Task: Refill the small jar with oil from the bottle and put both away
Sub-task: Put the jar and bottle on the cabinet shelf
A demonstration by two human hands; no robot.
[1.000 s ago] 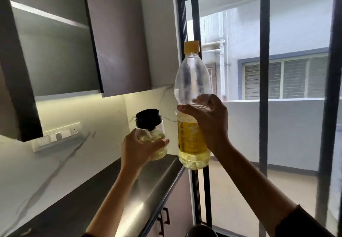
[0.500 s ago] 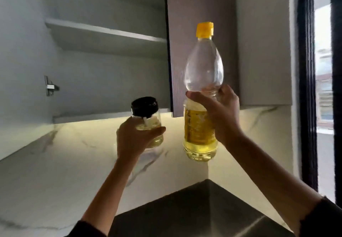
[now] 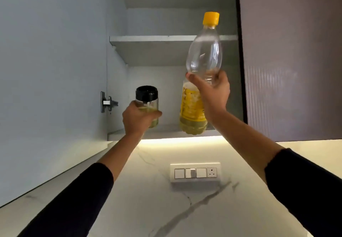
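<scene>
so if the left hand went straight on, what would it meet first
Probably nothing until the cabinet's back wall: the left hand with the jar points into the lower compartment, though depth is unclear.

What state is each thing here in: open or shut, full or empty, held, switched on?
Bottle: capped, partly full, gripped by right hand.
Jar: lid on, oil inside, gripped by left hand.
Left door: open.
Under-cabinet light: on.
</scene>
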